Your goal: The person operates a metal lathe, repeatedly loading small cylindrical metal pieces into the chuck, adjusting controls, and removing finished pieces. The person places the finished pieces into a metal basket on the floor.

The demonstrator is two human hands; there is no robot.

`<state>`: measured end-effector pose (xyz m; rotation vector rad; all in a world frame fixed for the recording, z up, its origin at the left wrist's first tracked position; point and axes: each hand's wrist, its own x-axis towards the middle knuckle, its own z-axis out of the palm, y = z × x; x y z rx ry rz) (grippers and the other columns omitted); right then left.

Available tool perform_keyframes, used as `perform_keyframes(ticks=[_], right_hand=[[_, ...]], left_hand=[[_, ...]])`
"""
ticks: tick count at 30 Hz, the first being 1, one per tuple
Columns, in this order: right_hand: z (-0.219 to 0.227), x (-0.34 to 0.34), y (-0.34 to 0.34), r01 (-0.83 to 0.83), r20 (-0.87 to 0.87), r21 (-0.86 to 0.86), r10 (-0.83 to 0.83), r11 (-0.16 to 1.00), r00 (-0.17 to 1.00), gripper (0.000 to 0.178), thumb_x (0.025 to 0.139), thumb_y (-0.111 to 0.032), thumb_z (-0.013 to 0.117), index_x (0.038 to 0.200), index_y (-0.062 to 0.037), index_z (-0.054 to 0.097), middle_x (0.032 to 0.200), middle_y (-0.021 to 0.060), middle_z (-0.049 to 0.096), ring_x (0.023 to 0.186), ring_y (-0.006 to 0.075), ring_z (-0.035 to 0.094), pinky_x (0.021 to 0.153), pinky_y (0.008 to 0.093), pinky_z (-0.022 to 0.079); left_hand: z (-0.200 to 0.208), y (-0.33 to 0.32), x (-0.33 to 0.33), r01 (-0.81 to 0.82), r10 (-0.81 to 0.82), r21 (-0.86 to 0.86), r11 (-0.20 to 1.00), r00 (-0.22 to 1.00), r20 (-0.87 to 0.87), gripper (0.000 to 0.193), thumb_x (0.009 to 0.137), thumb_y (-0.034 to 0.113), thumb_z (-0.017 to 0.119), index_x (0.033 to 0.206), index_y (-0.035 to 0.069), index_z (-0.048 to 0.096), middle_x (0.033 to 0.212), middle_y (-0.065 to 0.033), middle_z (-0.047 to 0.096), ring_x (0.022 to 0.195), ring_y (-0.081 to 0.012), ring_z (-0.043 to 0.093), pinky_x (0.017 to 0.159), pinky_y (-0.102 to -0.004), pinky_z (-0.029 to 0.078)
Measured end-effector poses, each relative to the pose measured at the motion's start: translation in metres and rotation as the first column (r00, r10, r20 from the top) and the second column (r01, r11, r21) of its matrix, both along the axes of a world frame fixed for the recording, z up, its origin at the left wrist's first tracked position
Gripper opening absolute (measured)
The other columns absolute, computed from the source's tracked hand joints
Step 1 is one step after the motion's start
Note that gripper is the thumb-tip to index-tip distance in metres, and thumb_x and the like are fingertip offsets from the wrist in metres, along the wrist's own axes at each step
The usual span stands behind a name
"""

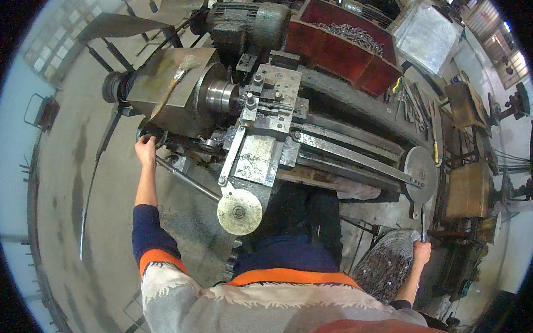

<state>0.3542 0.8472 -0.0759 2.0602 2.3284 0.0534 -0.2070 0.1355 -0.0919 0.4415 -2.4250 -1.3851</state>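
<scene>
A small metal lathe stands in front of me, with a shiny round chuck [220, 96] and a tool block [275, 87] beside it. My left hand [145, 151] is closed at the lower left of the headstock [166, 82]; whatever its fingers grip there is too dark to make out. Over on the right, my right hand [421, 252] wraps round a lever handle [423, 225], which joins a round grey disc [420, 171]. Flat bars [354, 157] link that disc to the slide. A pale round plate [239, 212] sits at the machine's near end.
A brush [173, 90] lies on the headstock. Behind are a motor [247, 20] and a red bin [333, 52] of small metal parts. Hand tools [414, 102] lie at the right. A basket [387, 262] of dark metal pieces is near my right hand. A long rod [91, 199] slopes down at left.
</scene>
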Motion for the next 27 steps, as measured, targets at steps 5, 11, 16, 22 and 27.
perform_keyframes(ticks=[5, 11, 16, 22, 27], right_hand=[[-0.022, 0.022, 0.043, -0.07, 0.065, 0.122, 0.062, 0.99, 0.996, 0.041, 0.071, -0.039, 0.055, 0.085, -0.0005, 0.059, 0.09, 0.022, 0.063, 0.084, 0.0415, 0.06, 0.076, 0.0485, 0.047], [0.007, 0.001, 0.132, -0.21, 0.253, 0.067, 0.187, 0.975, 0.949, 0.041, 0.072, -0.038, 0.051, 0.093, -0.0036, 0.057, 0.097, 0.0176, 0.062, 0.09, 0.0384, 0.059, 0.077, 0.049, 0.045], [0.025, -0.053, 0.142, -0.117, 0.354, 0.245, 0.024, 0.962, 0.935, 0.036, 0.075, -0.037, 0.055, 0.099, -0.0105, 0.058, 0.102, 0.0118, 0.061, 0.1, 0.0306, 0.056, 0.084, 0.0506, 0.04], [-0.02, -0.036, 0.116, -0.229, 0.307, 0.393, 0.107, 0.89, 0.946, 0.068, 0.074, -0.039, 0.057, 0.129, -0.0039, 0.037, 0.131, 0.0147, 0.042, 0.121, 0.0293, 0.04, 0.093, 0.0495, 0.036], [-0.042, -0.019, 0.034, -0.268, -0.095, 0.236, 0.297, 0.934, 0.95, 0.058, 0.063, -0.025, 0.066, 0.113, 0.0011, 0.053, 0.118, 0.0236, 0.051, 0.107, 0.038, 0.05, 0.089, 0.0428, 0.041]], left_hand=[[0.002, 0.003, -0.001, -0.049, 0.049, -0.01, 0.999, 0.999, 0.022, 0.026, 0.072, 0.013, 0.062, 0.092, -0.003, 0.063, 0.079, -0.0091, 0.063, 0.063, -0.0147, 0.058, 0.056, -0.027, 0.052], [-0.021, -0.006, -0.017, -0.032, 0.028, 0.08, 0.996, 0.998, 0.048, 0.028, 0.07, 0.015, 0.064, 0.094, 0.0, 0.064, 0.077, -0.0079, 0.063, 0.058, -0.0145, 0.057, 0.054, -0.0259, 0.05], [-0.014, -0.001, -0.008, -0.009, 0.006, 0.086, 0.996, 0.999, 0.039, 0.024, 0.071, 0.014, 0.063, 0.09, 0.0, 0.064, 0.072, -0.006, 0.061, 0.055, -0.0123, 0.054, 0.052, -0.0255, 0.046], [-0.008, -0.023, 0.004, 0.164, -0.176, 0.515, 0.841, 0.984, -0.026, 0.034, 0.082, 0.023, 0.061, 0.103, -0.004, 0.057, 0.074, -0.0071, 0.061, 0.064, -0.0149, 0.059, 0.056, -0.0255, 0.045], [-0.087, -0.1, 0.017, 0.118, -0.121, 0.103, 0.988, 0.993, 0.016, 0.038, 0.081, 0.028, 0.061, 0.1, -0.004, 0.055, 0.087, -0.0141, 0.064, 0.077, -0.0223, 0.061, 0.067, -0.034, 0.048]])
